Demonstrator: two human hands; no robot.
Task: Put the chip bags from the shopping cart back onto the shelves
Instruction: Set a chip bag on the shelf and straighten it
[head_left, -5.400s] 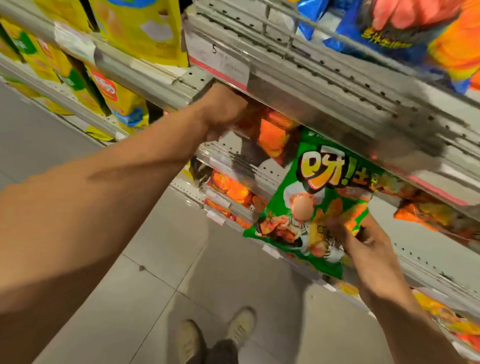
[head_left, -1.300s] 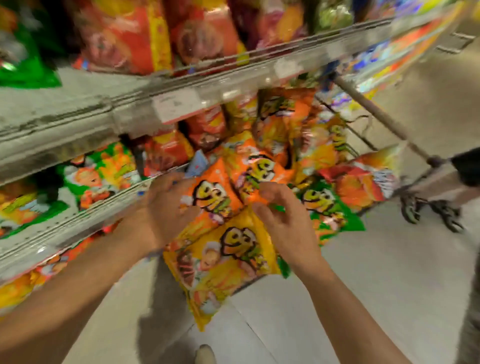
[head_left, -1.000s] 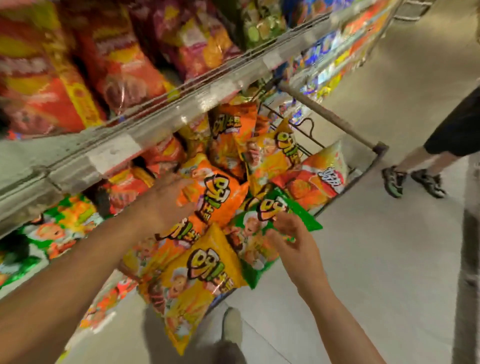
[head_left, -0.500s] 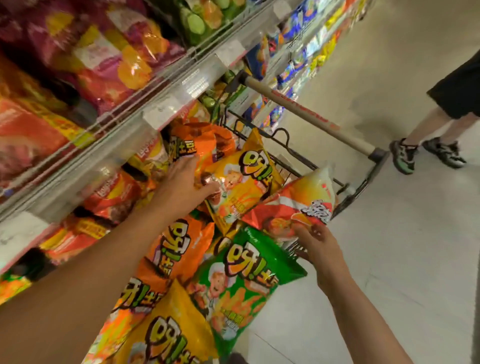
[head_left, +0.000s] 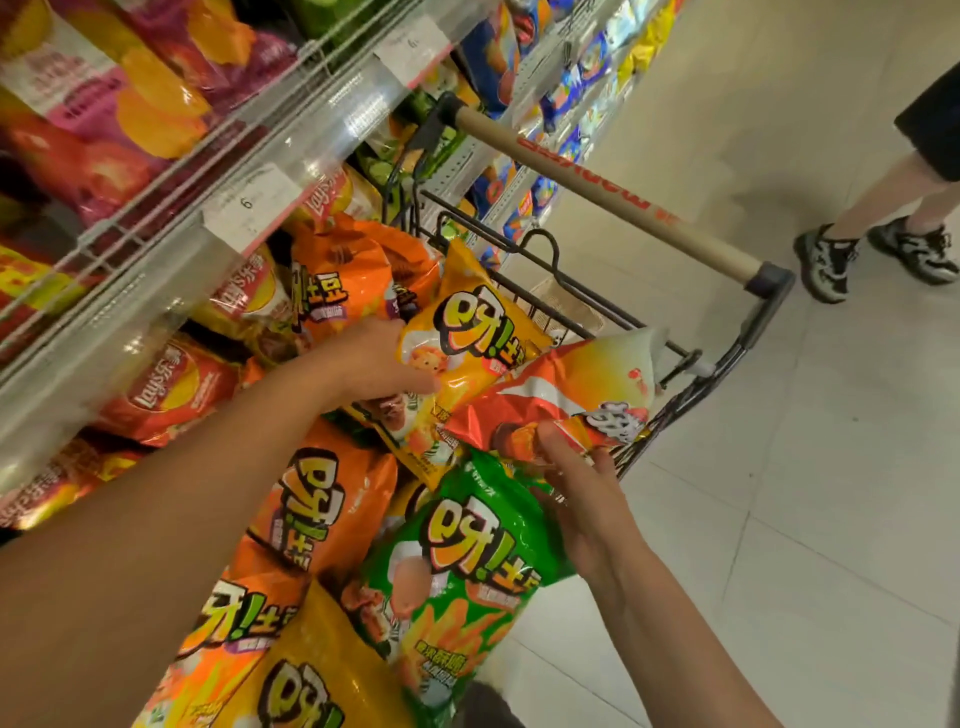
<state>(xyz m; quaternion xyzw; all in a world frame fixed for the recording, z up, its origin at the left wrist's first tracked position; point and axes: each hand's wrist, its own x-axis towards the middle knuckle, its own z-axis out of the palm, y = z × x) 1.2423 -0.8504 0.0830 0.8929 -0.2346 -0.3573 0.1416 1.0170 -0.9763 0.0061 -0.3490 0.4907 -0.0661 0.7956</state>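
Left hand (head_left: 382, 366) clamped on the yellow chip bag (head_left: 462, 343), fingers curled round its lower left edge, thumb along the underside. Grip firm there, bag tilted up, its top corner poking toward the cart's wire back. Right hand (head_left: 582, 499) down at the red-and-orange chip bag (head_left: 561, 400), fingertips pinching its lower rim, palm resting against the green chip bag (head_left: 462, 566) just below. Red-and-orange bag lying across the cart's right side, white top corner reaching over the rim. Yellow bag touching it, partly beneath it on the left.

Out from the hands now: green bag slanting down toward the camera, overlapping an orange chip bag (head_left: 322, 509) on its left. More orange and yellow bags heaped at the near end, piled high, spilling toward the bottom edge. Another orange bag (head_left: 337, 280) at the far left of the pile, pressed up beside the shelf.

All of it inside the shopping cart (head_left: 727, 358), black wire frame, tan handle bar (head_left: 608, 192) running diagonally across the top. Cart parked tight against the shelves (head_left: 171, 218) on the left, price tags on the clear rail, red and purple bags above, red Lay's bags (head_left: 166, 384) on the tier below. Pale tiled floor (head_left: 779, 519) to the right. Another person's legs and chunky sneakers (head_left: 878, 254) at the upper right, well apart from the cart.
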